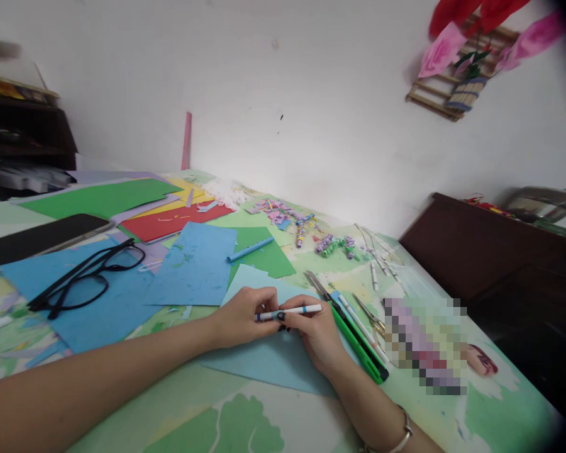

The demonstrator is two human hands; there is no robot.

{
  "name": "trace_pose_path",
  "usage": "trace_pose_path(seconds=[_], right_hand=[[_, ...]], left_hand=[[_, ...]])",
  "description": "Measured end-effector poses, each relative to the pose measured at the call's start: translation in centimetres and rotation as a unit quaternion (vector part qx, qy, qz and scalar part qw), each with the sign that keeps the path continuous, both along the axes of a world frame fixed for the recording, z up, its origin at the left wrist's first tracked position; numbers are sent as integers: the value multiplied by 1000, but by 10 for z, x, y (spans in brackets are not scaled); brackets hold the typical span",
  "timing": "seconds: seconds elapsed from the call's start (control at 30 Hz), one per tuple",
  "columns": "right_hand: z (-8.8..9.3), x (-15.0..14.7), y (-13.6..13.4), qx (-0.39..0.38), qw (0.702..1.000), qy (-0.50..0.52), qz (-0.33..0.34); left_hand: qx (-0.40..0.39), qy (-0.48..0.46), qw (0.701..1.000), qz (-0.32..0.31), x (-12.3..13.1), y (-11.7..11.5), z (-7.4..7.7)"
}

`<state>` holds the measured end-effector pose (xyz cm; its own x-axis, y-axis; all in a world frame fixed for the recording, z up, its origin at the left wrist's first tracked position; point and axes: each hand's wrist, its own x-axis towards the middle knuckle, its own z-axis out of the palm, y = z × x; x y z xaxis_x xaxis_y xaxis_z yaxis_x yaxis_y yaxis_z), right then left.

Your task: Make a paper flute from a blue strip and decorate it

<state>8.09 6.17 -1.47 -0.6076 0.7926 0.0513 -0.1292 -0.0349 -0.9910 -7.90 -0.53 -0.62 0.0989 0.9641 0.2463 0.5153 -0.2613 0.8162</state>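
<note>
Both hands meet over a pale blue paper sheet (273, 365) on the table. Between them lies a thin white stick with blue bands (314, 309), like a pen or a rolled paper tube; which of these I cannot tell. My left hand (243, 318) pinches its left end with bent fingers. My right hand (318, 336) grips its middle from the other side, thumb on top. Just right of my right hand lies a green box cutter (358, 343) with its blade out. Beside the cutter are a white stick (358, 321) and gold-handled scissors (375, 319).
Black glasses (80, 277) and a phone (47, 236) lie left on coloured sheets. A blue paper tube (249, 250) rests on green paper (268, 267). Beyond are curled paper pieces (327, 245) and scraps (273, 211). A dark cabinet (490, 251) stands right; the wall (283, 82) is behind.
</note>
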Motion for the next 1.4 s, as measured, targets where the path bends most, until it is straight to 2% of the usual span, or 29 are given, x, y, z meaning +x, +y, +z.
trace_pose_path(seconds=[0.43, 0.67, 0.83, 1.07, 1.23, 1.4], right_hand=[[1, -1, -1, 11, 1000, -8, -6], [4, -3, -2, -22, 999, 19, 17], [5, -3, -2, -46, 998, 39, 23], [6, -2, -1, -32, 999, 24, 29], [9, -2, -2, -59, 997, 38, 25], [8, -3, -2, -72, 996, 45, 28]], left_hand=[[28, 19, 999, 27, 1, 0, 1], [-25, -52, 998, 30, 0, 1, 3], [-36, -85, 995, 29, -1, 2, 3], [-42, -104, 993, 23, -1, 2, -1], [-54, -126, 991, 0, -1, 2, 1], [-57, -125, 990, 5, 0, 1, 3]])
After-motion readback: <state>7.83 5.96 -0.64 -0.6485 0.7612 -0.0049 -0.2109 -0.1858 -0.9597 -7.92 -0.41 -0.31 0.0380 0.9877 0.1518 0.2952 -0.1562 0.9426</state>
